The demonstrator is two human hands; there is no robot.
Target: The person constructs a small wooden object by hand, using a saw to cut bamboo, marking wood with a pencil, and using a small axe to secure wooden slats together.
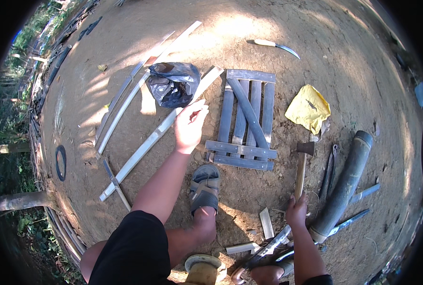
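My left hand (191, 127) is raised beside a black plastic bag (174, 84), its fingers curled together; what they pinch, if anything, is too small to make out. My right hand (296, 212) grips the wooden handle of a hatchet (300, 166), whose dark metal head points away from me. Between and beyond my hands a slatted frame (240, 116) of dark flat strips lies on the ground. Crosspieces join its slats at both ends, and a loose-looking diagonal strip (249, 114) lies over them. The bag sits partly over a long pale strip (161, 130).
A curved knife (277, 46) lies at the far side. On the right are a yellow sheet (308, 108) with small dark pieces on it, long-handled pliers (331, 166) and a thick dark tube (344, 183). More long strips (126, 114) lie left; offcuts (266, 223) lie near my feet.
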